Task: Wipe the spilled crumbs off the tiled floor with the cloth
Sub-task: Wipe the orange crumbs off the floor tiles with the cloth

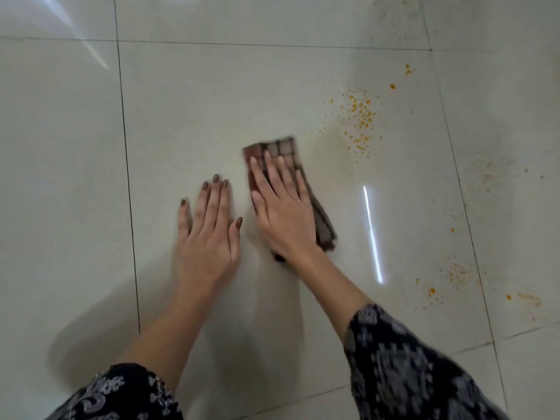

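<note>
Orange crumbs (360,122) lie scattered on glossy pale tiled floor (188,110), beyond the cloth.
Right hand (281,204) presses folded brown checked cloth (285,150), fingers straight, slightly apart; left hand (209,228) flat beside it (fingers together).

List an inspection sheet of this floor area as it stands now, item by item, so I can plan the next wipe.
Surface: glossy pale tiled floor with dark grout lines; faint orange smears at the right.
Job's things: folded checked cloth lies flat on the floor; orange crumbs are scattered beyond it to the right, apart from it; smaller patch nearer, far right.
Clutter: nothing seen.
Hands: left hand flat on bare tile, fingers straight; right hand flat on the cloth, pressing it down.
Cables: nothing seen.
Surroundings: dark patterned sleeves at the bottom edge; otherwise only floor.
</note>
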